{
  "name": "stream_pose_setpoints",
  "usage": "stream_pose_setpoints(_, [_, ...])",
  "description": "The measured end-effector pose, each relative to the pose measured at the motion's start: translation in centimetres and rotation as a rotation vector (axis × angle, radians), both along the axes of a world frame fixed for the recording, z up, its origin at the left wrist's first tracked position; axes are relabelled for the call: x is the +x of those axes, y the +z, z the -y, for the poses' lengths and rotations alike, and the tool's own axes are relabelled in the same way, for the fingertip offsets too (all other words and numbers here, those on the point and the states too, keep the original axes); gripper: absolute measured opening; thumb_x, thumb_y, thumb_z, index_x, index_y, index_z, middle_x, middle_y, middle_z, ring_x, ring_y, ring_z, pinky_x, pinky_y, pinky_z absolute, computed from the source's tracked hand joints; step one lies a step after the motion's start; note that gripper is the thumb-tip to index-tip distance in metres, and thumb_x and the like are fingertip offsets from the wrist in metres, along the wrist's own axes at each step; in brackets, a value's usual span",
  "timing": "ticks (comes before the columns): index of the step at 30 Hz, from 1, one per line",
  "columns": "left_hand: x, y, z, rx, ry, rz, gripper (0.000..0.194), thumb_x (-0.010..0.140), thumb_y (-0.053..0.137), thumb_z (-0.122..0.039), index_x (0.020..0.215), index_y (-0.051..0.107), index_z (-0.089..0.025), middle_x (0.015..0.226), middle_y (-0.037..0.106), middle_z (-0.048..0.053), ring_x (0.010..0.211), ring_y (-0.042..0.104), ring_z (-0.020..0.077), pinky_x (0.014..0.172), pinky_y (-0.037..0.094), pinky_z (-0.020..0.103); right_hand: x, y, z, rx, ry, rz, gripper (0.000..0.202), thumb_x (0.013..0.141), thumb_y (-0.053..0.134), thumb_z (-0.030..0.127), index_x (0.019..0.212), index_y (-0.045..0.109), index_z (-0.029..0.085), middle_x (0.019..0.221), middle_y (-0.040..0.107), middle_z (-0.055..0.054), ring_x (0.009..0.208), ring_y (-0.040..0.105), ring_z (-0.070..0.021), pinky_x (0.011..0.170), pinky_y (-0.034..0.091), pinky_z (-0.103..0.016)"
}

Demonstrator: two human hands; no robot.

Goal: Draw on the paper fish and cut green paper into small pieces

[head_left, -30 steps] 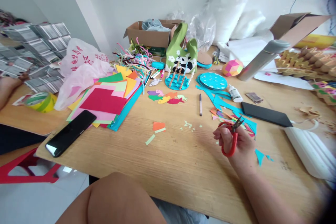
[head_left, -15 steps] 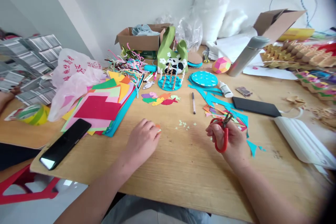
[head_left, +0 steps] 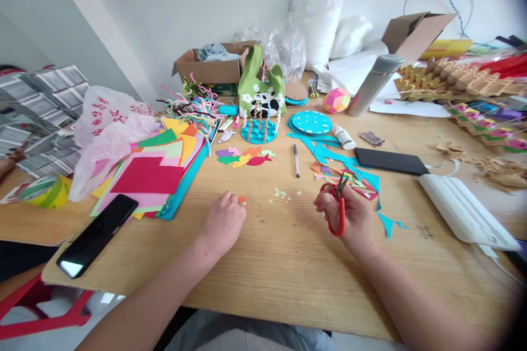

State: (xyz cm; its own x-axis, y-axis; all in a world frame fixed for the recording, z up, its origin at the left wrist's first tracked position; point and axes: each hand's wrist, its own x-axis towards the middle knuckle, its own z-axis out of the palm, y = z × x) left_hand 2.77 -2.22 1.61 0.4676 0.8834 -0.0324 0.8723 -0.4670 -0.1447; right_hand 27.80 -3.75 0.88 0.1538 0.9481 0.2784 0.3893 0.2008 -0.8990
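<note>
My left hand (head_left: 224, 220) rests on the table with its fingers curled down. A small orange paper piece (head_left: 242, 199) pokes out at its fingertips; the grip itself is mostly hidden. My right hand (head_left: 354, 216) holds scissors (head_left: 341, 218) with red handles, blades pointing up and slightly apart. Between my hands lie several tiny pale-green paper scraps (head_left: 281, 193). Beyond them is a cluster of coloured paper fish (head_left: 247, 158). A pen (head_left: 296, 161) lies to the right of the fish. Coloured offcuts (head_left: 325, 171) and blue paper strips lie just past my right hand.
At left are a paper stack (head_left: 142, 176), a phone (head_left: 96, 235) and a plastic bag (head_left: 111, 120). Farther back stand a panda-patterned green bag (head_left: 263, 93), blue discs (head_left: 312, 122), a glue bottle (head_left: 345, 138) and a flask (head_left: 374, 85). A black power bank (head_left: 391, 160) lies right.
The view has turned slightly right, so the table's things sit farther left in the picture. Both hands keep nearly the same pose, and the scissors stay in my right hand.
</note>
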Motion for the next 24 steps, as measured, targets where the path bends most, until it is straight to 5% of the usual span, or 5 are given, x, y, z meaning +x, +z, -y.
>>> stream_pose_setpoints(6, [-0.9,-0.2,-0.7,-0.012,0.009,0.139,0.024,0.081,0.048,-0.004,0.075,0.07,-0.012,0.078,0.066,0.013,0.085,0.06,0.0267,0.071,0.046,0.037,0.2,-0.4,0.0,0.011,0.038,0.014,0.03,0.085,0.058,0.045,0.07,0.054,0.02,0.064,0.056,-0.001,0.054,0.051,-0.013,0.046,0.04,-0.024])
stream_pose_setpoints(11, [-1.0,1.0,-1.9,-0.092,0.264,0.81,0.014,0.076,0.058,-0.016,0.07,0.07,-0.017,0.072,0.067,0.007,0.07,0.06,0.0196,0.067,0.045,0.032,-0.2,-0.1,-0.1,-0.029,0.06,-0.047,0.032,0.084,0.06,0.047,0.069,0.052,0.019,0.064,0.057,-0.001,0.052,0.051,-0.0123,0.044,0.039,-0.023])
stream_pose_setpoints(14, [1.2,1.6,-2.4,-0.483,0.41,1.4,0.01,0.068,0.068,-0.027,0.067,0.072,-0.017,0.059,0.064,0.003,0.057,0.057,0.0151,0.06,0.044,0.028,-1.1,0.7,-0.2,-0.164,0.094,-0.205,0.035,0.086,0.056,0.052,0.073,0.053,0.019,0.062,0.058,-0.001,0.048,0.05,-0.0118,0.041,0.038,-0.023])
stream_pose_setpoints(17, [4.2,1.6,-2.6,-0.783,0.46,1.763,0.016,0.057,0.076,-0.029,0.063,0.071,-0.015,0.056,0.063,0.002,0.054,0.054,0.0123,0.058,0.044,0.026,-2.3,1.4,-0.4,-0.281,0.224,-0.318,0.035,0.078,0.066,0.052,0.076,0.054,0.019,0.062,0.057,0.0,0.051,0.052,-0.013,0.044,0.043,-0.024])
stream_pose_setpoints(24, [8.0,0.3,-2.4,-0.813,0.572,1.951,0.021,0.051,0.08,-0.027,0.064,0.072,-0.013,0.055,0.063,0.001,0.053,0.054,0.0103,0.057,0.043,0.024,-3.3,0.5,-0.9,-0.3,0.281,-0.472,0.036,0.066,0.076,0.042,0.081,0.052,0.02,0.073,0.054,0.002,0.062,0.052,-0.0131,0.057,0.047,-0.026])
